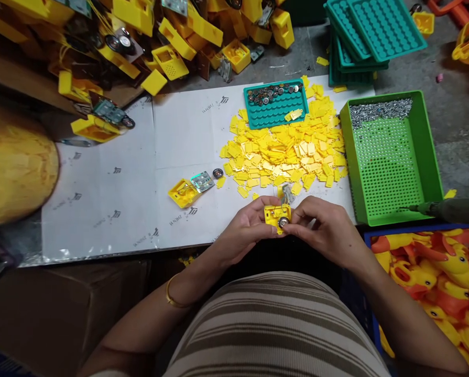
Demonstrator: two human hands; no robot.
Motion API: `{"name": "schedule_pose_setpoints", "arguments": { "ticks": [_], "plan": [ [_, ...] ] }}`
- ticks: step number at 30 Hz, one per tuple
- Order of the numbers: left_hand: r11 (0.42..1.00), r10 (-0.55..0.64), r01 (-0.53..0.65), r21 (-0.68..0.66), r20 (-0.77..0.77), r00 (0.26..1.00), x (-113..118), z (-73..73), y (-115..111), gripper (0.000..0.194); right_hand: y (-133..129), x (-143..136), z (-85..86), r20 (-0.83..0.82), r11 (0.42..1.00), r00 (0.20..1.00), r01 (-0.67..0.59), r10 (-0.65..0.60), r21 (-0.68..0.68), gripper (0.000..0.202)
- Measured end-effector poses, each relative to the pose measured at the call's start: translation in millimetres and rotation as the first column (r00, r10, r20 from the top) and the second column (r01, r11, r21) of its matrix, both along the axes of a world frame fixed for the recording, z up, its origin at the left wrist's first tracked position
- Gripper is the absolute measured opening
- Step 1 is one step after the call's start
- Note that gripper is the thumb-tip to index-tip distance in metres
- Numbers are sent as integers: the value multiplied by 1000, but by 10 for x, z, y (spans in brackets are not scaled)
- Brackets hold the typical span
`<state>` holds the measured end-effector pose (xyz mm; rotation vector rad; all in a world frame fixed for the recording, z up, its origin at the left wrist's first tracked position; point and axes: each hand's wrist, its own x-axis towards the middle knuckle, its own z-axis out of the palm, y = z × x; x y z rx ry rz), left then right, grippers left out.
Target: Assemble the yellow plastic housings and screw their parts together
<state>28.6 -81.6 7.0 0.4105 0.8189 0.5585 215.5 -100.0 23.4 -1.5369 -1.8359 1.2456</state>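
My left hand (250,226) grips a small open yellow plastic casing (272,213) by its left side, thumb below and fingers behind. A small round black-rimmed speaker (283,222) sits at the casing's right side. My right hand (324,225) is closed, its thumb and fingertips pinching at the speaker's edge; the exact contact is partly hidden. A grey circuit board (287,193) hangs out past the casing's far edge. To the left, another open yellow casing (184,192) lies on the white sheet with a circuit board (202,181) and a round speaker (217,173) beside it.
Flat yellow plastic pieces (281,152) are heaped ahead, beside a teal tray (275,118) of round metal parts. A green basket (433,157) with screws stands right, a power screwdriver (446,209) over it. Yellow casings (171,60) pile up back left; toy ducks (446,283) fill a crate.
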Motion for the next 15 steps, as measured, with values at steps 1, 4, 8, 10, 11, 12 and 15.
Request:
{"name": "schedule_pose_setpoints", "arguments": {
  "ticks": [1,4,8,10,11,12,15],
  "plan": [
    [1000,-5,5,-1,1,1000,4,-2,2,40,-23,4,11,-22,1000,1000,-16,16,-5,12],
    [1000,-8,8,14,-4,1000,19,-25,7,39,-85,28,32,-71,997,994,-82,80,-15,6],
    [999,-37,38,22,-28,999,18,-53,19,38,-102,95,9,-106,998,993,-44,48,40,11],
    [998,-60,61,16,-29,998,8,-43,23,37,-88,131,-5,-100,997,993,65,-60,49,11],
    [997,-74,74,16,-24,997,3,-35,22,37,-81,141,-8,-102,993,990,106,-101,43,11],
    [996,-83,84,16,-18,996,0,-26,19,37,-77,143,-7,-108,991,986,130,-124,45,12],
    [998,-60,61,32,-24,998,7,-14,-1,35,-88,91,8,-113,981,988,120,-104,152,13]
  ]
}}
